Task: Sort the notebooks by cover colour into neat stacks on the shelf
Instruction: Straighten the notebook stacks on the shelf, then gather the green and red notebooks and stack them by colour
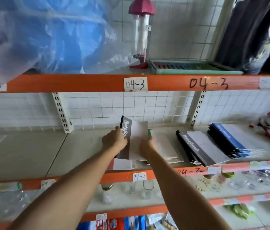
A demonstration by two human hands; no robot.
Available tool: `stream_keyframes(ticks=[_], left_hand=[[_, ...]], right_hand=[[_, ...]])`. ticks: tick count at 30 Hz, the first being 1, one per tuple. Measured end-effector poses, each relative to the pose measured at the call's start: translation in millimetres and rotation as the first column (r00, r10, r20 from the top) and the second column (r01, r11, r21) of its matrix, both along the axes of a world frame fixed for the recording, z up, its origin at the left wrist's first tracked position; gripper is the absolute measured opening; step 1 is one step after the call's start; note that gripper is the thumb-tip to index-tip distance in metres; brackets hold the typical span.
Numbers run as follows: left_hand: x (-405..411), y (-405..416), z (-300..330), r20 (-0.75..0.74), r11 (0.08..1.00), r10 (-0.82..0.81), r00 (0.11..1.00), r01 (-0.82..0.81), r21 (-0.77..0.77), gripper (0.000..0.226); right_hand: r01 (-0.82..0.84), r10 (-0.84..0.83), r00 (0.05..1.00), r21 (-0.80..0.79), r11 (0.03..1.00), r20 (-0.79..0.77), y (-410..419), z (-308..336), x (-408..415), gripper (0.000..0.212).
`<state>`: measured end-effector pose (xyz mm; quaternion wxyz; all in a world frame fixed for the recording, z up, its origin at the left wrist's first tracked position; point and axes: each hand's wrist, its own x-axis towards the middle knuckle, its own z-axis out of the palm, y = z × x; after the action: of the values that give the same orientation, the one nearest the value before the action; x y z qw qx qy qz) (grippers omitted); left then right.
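Left of the black stack (197, 148): grey notebook (131, 140), long axis running front-to-back, gripped by left hand (114, 141) and right hand (147, 143) at its sides.

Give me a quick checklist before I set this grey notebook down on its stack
1. Left hand grips the grey notebook by its spine edge: ok.
2. Right hand supports its other side: ok.
3. Grey stack already on the shelf to receive it: ok.
4. That stack squared up: not ok, it fans out at the front.
5. Blue stack kept separate: ok.
6. Unsorted pile beneath your hands stable: cannot tell.
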<state>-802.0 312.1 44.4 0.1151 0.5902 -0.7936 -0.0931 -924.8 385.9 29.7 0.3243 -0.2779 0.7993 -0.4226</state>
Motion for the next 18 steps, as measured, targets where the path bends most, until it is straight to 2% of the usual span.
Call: stream_keyframes(ticks=[5, 7, 10, 13, 18], left_hand=[[-59.6, 18.6, -3.2, 0.031, 0.949, -0.286, 0.958, 0.287, -0.129, 0.047], [-83.3, 34.8, -1.3, 0.039, 0.926, -0.336, 0.941, 0.338, -0.166, 0.050], [-118.2, 49.7, -2.5, 0.067, 0.906, -0.384, 0.921, 0.390, -0.167, 0.053], [-153.7, 58.4, -3.8, 0.100, 0.878, -0.450, 0.887, 0.460, -0.132, 0.055], [-216.5, 77.1, -0.8, 0.140, 0.856, -0.497, 0.856, 0.511, -0.085, 0.053]], right_hand=[[0.156, -0.164, 0.976, -0.067, 0.985, -0.142, 49.4, 10.7, -70.0, 0.025], [0.193, -0.203, 0.960, -0.071, 0.979, -0.195, 68.5, 12.5, -95.3, 0.026], [0.213, -0.224, 0.955, -0.077, 0.974, -0.196, 88.5, 9.0, -137.4, 0.027], [0.192, -0.208, 0.953, -0.092, 0.977, -0.219, 98.1, 4.7, -179.9, 0.027], [0.139, -0.119, 0.935, 0.035, 0.990, -0.333, 115.7, 7.7, -250.6, 0.028]])
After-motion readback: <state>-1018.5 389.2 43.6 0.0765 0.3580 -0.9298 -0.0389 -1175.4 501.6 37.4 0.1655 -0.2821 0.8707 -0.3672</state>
